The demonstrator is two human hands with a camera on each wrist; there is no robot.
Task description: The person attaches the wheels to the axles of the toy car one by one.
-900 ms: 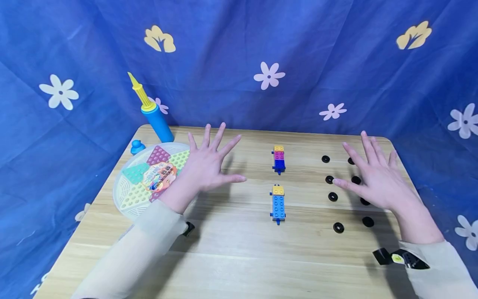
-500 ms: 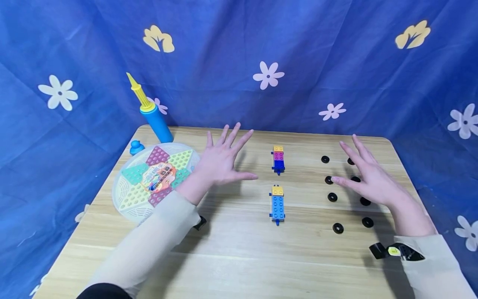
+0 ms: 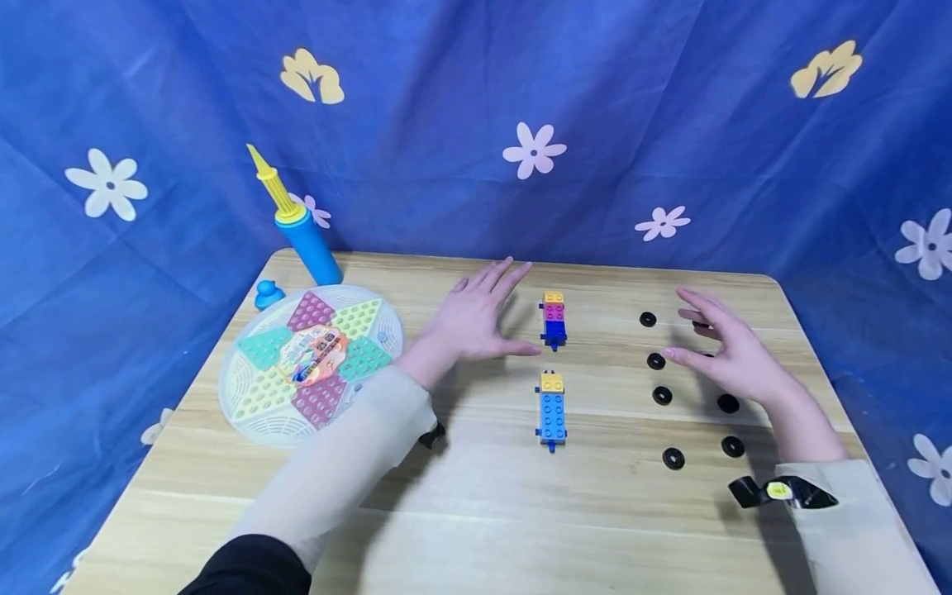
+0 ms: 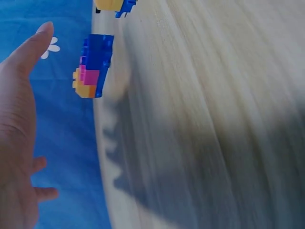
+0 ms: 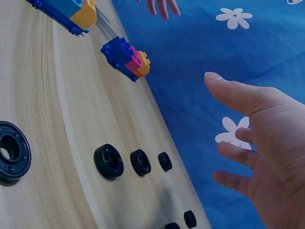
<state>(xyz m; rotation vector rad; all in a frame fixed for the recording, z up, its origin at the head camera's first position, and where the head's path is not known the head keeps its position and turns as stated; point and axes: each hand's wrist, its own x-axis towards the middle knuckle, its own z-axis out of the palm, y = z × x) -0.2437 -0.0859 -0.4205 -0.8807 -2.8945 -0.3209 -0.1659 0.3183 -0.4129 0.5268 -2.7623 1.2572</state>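
A yellow, pink and blue brick car (image 3: pixel 554 321) is standing on the table (image 3: pixel 483 529), behind a yellow and light-blue one (image 3: pixel 552 413). The left hand (image 3: pixel 472 321) is hovering just beside the farther car, its fingers (image 3: pixel 511 283) spreading loosely and grasping nothing. The right hand (image 3: pixel 736 351) is hanging above black wheels (image 3: pixel 656 361), its fingers (image 3: pixel 702 306) bending slightly, also holding nothing. Leftward, a round game board (image 3: pixel 232 401) is lying near a blue duck (image 3: pixel 268 295) and a yellow-tipped pump (image 3: pixel 312 249).

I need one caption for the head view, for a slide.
Left hand near two toy-brick assemblies, right hand over black wheels on a wooden table.
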